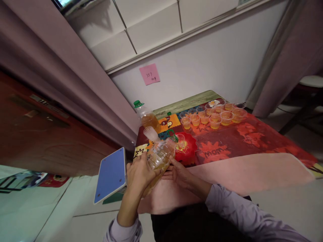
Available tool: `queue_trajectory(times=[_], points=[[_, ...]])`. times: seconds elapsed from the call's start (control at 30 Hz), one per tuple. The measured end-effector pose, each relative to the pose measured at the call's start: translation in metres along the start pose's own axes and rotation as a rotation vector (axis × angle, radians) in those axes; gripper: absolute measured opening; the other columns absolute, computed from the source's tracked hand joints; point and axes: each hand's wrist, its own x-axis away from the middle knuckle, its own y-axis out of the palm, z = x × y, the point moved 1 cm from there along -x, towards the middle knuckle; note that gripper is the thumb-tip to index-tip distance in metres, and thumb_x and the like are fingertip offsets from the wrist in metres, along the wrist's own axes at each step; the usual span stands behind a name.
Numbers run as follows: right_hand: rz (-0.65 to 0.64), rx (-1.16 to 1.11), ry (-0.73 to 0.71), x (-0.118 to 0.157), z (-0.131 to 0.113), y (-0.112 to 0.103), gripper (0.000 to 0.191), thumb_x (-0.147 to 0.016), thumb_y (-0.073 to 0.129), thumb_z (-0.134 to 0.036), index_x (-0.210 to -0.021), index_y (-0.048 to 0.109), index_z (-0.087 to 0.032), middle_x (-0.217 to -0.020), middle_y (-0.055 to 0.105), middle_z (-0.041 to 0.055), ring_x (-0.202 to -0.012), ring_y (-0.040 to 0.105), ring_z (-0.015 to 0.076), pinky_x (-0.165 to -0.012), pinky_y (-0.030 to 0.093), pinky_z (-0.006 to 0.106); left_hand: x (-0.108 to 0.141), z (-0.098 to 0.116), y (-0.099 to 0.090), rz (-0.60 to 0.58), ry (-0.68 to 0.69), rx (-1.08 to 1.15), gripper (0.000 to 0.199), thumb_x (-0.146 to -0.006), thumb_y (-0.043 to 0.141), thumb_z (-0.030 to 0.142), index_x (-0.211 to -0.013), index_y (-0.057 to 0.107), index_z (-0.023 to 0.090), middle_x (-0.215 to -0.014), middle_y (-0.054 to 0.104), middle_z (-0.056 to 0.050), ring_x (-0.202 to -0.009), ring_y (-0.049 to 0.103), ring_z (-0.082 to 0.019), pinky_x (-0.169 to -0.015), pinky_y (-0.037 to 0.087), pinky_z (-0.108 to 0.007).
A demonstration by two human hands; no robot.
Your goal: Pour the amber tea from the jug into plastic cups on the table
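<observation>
A large clear plastic bottle (159, 154) with yellowish liquid is tilted, its neck toward the upper right. Its body is gripped by my left hand (138, 173). My right hand (178, 172) supports the bottle's near side, fingers partly hidden beneath it. By the bottle's mouth, a clear plastic cup (181, 140) sits on a red scalloped plate (193, 149); whether liquid is flowing cannot be made out. Just behind the bottle are clear empty cups (150, 133), seemingly stacked. Farther right, several clear cups (215, 121) hold orange-yellow liquid in rows.
Another bottle (148, 121) with a green cap stands at the table's back left. A loose green cap (169, 113) lies nearby. The table has a patterned red cloth (234, 141). A blue-topped stool (111, 174) is at the left, and a white wall (196, 67) rises behind.
</observation>
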Motion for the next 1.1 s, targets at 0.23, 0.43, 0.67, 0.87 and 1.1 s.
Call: queue_trajectory(times=[0.23, 0.43, 0.67, 0.87, 1.1], points=[[0.013, 0.004, -0.020, 0.000, -0.001, 0.001, 0.072, -0.099, 0.060, -0.078, -0.144, 0.062, -0.021, -0.119, 0.083, 0.0140, -0.102, 0.081, 0.0287, -0.107, 0.059, 0.054, 0.000, 0.002, -0.003, -0.019, -0.006, -0.002, 0.077, -0.079, 0.082, 0.055, -0.143, 0.062, 0.017, -0.136, 0.077, -0.024, -0.124, 0.074, -0.047, -0.101, 0.054, -0.056], [0.007, -0.007, -0.017, 0.000, -0.003, 0.001, 0.072, -0.099, 0.061, -0.077, -0.142, 0.064, -0.020, -0.117, 0.083, 0.0142, -0.100, 0.082, 0.0284, -0.108, 0.059, 0.054, 0.001, 0.004, -0.005, -0.024, 0.002, 0.007, 0.079, -0.080, 0.082, 0.053, -0.147, 0.060, 0.017, -0.139, 0.076, -0.024, -0.126, 0.073, -0.047, -0.102, 0.053, -0.056], [-0.003, -0.030, 0.006, 0.001, -0.005, 0.001, 0.069, -0.100, 0.062, -0.076, -0.140, 0.065, -0.020, -0.115, 0.084, 0.0135, -0.100, 0.082, 0.0276, -0.107, 0.060, 0.052, 0.001, 0.007, -0.011, -0.066, 0.009, -0.019, 0.072, -0.083, 0.078, 0.052, -0.142, 0.061, 0.015, -0.137, 0.076, -0.024, -0.127, 0.072, -0.044, -0.104, 0.053, -0.056], [-0.017, -0.046, -0.003, 0.001, -0.006, 0.002, 0.067, -0.101, 0.062, -0.073, -0.141, 0.065, -0.020, -0.117, 0.084, 0.0137, -0.099, 0.083, 0.0272, -0.107, 0.060, 0.052, 0.002, 0.011, -0.017, -0.092, -0.012, -0.033, 0.077, -0.083, 0.077, 0.054, -0.147, 0.057, 0.017, -0.143, 0.074, -0.021, -0.131, 0.071, -0.042, -0.106, 0.052, -0.054], [-0.008, -0.047, 0.008, 0.001, -0.007, 0.002, 0.070, -0.099, 0.065, -0.075, -0.141, 0.065, -0.020, -0.116, 0.085, 0.0132, -0.099, 0.083, 0.0263, -0.102, 0.062, 0.048, 0.001, 0.009, -0.014, -0.074, -0.004, -0.046, 0.073, -0.083, 0.077, 0.056, -0.142, 0.060, 0.016, -0.137, 0.076, -0.023, -0.128, 0.072, -0.043, -0.104, 0.053, -0.054]])
